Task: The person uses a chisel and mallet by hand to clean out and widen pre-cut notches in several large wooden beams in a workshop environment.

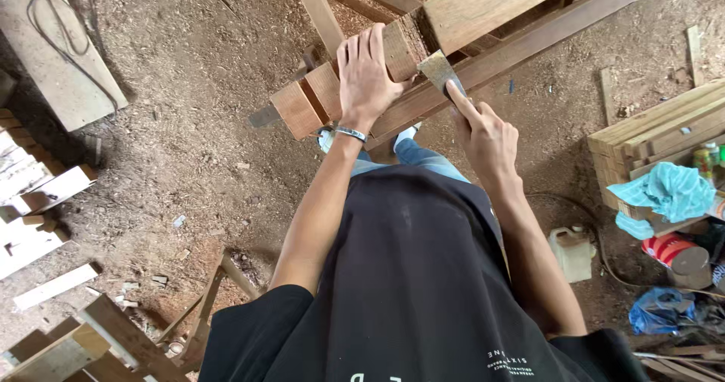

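Currently left hand point(368, 72) lies flat, grip open, pinning the notched timber beam point(377, 69) across the frame; right hand point(483, 137) grip clamped on chisel point(439, 72); keep blade flat, pare shallow, fingers behind edge.

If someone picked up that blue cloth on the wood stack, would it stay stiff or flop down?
The blue cloth would probably flop: it lies crumpled and drapes over the edge of the wood stack. It likely weighs little, being thin and folded. It probably won't roll or break, since it's soft.
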